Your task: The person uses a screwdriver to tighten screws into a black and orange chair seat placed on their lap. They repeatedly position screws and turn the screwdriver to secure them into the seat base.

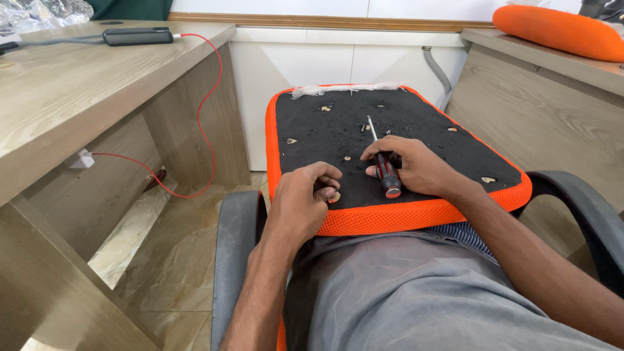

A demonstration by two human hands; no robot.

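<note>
Right hand (416, 170) clamped on a screwdriver (385, 166), shaft pointing away from the person over the black underside of an orange seat pad (416, 214) on the lap. Left hand (305, 198) curled together, fingertips pinching a small item, just left of the screwdriver handle. Small screws (364, 127) lie beyond the tip.

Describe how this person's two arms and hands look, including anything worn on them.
Both forearms are bare, with no sleeves reaching into view. The left hand and right hand wear no gloves, and no rings, watch or bracelets show. The fingernails are short. Nothing is marked on them, and no cables are attached.
</note>
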